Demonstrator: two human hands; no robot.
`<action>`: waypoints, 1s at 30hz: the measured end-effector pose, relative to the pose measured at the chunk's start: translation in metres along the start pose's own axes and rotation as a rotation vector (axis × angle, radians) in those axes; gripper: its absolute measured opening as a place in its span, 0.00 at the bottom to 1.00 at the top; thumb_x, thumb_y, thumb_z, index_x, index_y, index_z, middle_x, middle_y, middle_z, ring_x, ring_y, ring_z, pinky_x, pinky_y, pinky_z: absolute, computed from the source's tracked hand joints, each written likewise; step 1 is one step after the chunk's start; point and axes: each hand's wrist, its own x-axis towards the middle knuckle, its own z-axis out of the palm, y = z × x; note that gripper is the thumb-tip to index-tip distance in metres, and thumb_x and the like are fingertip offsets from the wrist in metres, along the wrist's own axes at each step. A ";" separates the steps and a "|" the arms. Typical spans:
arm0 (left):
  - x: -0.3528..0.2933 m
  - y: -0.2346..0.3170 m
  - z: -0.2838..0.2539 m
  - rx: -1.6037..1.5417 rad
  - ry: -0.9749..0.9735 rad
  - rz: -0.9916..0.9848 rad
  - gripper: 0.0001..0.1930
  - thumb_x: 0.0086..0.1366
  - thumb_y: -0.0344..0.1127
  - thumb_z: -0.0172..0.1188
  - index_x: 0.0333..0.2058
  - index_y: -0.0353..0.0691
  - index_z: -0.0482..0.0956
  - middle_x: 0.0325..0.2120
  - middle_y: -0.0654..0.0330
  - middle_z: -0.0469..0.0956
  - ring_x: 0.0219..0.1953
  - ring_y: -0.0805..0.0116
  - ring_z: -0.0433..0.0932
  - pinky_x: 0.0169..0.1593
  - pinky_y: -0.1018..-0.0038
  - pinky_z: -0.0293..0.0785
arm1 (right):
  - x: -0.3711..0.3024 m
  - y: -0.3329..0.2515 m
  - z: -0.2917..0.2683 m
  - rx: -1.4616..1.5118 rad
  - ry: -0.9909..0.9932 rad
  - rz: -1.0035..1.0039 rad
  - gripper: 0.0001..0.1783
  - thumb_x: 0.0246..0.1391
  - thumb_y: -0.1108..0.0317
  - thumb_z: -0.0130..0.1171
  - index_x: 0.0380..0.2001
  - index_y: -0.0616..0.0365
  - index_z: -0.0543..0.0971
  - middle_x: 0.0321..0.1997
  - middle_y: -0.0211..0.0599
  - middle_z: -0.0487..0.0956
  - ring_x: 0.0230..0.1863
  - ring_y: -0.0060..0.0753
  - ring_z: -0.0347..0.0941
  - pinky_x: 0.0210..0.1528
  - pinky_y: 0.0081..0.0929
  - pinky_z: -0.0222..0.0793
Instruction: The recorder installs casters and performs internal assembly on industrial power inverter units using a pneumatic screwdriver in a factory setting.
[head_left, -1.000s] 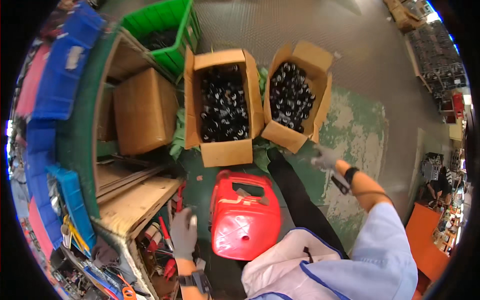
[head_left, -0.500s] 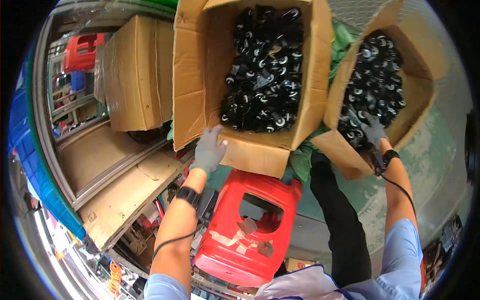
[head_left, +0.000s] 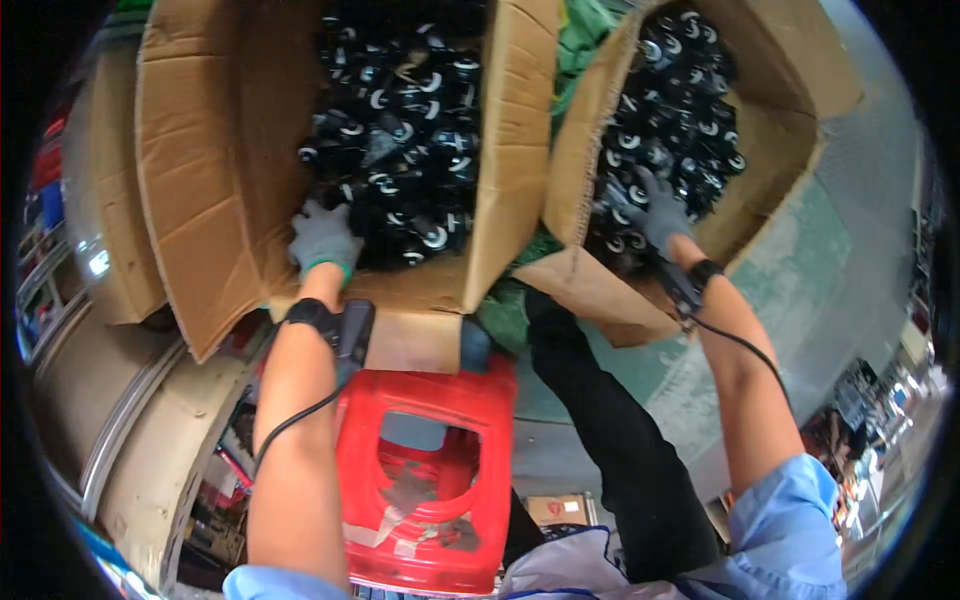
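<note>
A large cardboard box point(head_left: 190, 180) on the left and a smaller cardboard box point(head_left: 575, 150) on the right both hold heaps of small glossy black parts point(head_left: 420, 130) with pale curved and round pieces. Their exact kind is hard to make out. My left hand point(head_left: 325, 240), in a grey glove, reaches into the left box by its near left corner, fingers apart beside the heap. In the right box, my gloved right hand point(head_left: 660, 212) lies against the near left part of the black parts point(head_left: 670, 120) there, fingers spread, with some fingertips partly hidden among them.
A red plastic stool point(head_left: 425, 480) with torn tape stands below the left box. Green plastic sheeting point(head_left: 580, 50) lies between the boxes. At left are a wooden ledge point(head_left: 150, 450) and another carton point(head_left: 115, 190). A cable runs along each forearm from a wrist device.
The view has shifted, so boxes and stool sit further left. My left hand has moved from the left box's near edge to inside it. My right hand stays in the right box.
</note>
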 end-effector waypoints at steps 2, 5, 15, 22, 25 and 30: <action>-0.002 -0.002 -0.001 0.030 -0.055 0.022 0.24 0.48 0.41 0.62 0.47 0.58 0.69 0.50 0.55 0.60 0.53 0.51 0.61 0.42 0.53 0.72 | 0.001 -0.007 -0.004 -0.042 0.013 0.020 0.39 0.42 0.57 0.61 0.58 0.36 0.55 0.61 0.44 0.57 0.54 0.62 0.59 0.53 0.45 0.62; -0.016 -0.014 -0.003 0.021 -0.024 0.105 0.26 0.47 0.39 0.64 0.47 0.56 0.69 0.50 0.54 0.61 0.52 0.51 0.61 0.43 0.55 0.72 | -0.009 -0.016 -0.008 -0.044 0.076 0.080 0.34 0.39 0.66 0.63 0.53 0.41 0.62 0.57 0.43 0.61 0.54 0.56 0.60 0.50 0.42 0.65; -0.004 -0.021 0.006 0.219 -0.074 0.238 0.22 0.47 0.36 0.63 0.44 0.50 0.72 0.45 0.51 0.65 0.46 0.51 0.67 0.45 0.63 0.72 | 0.002 -0.012 -0.014 -0.204 -0.082 -0.053 0.32 0.43 0.71 0.54 0.54 0.36 0.64 0.60 0.55 0.56 0.52 0.58 0.63 0.51 0.39 0.64; 0.000 -0.054 0.020 0.069 0.102 0.467 0.16 0.53 0.34 0.52 0.43 0.51 0.72 0.40 0.53 0.73 0.43 0.49 0.70 0.42 0.62 0.72 | 0.025 0.009 -0.001 -0.261 -0.148 -0.146 0.35 0.40 0.76 0.49 0.57 0.51 0.59 0.58 0.64 0.56 0.50 0.59 0.66 0.50 0.39 0.65; 0.008 -0.068 0.015 -0.158 -0.033 0.433 0.26 0.47 0.26 0.54 0.49 0.46 0.67 0.47 0.48 0.69 0.48 0.49 0.68 0.51 0.62 0.65 | -0.003 0.027 -0.005 -0.089 0.048 -0.159 0.36 0.41 0.73 0.52 0.56 0.52 0.56 0.52 0.58 0.65 0.54 0.55 0.62 0.52 0.39 0.61; -0.029 -0.091 0.003 -0.675 0.247 0.400 0.25 0.47 0.23 0.52 0.47 0.46 0.66 0.38 0.49 0.72 0.40 0.50 0.72 0.44 0.61 0.71 | -0.086 0.046 -0.037 0.426 0.053 -0.135 0.32 0.39 0.73 0.49 0.53 0.56 0.58 0.43 0.49 0.70 0.47 0.45 0.68 0.50 0.30 0.62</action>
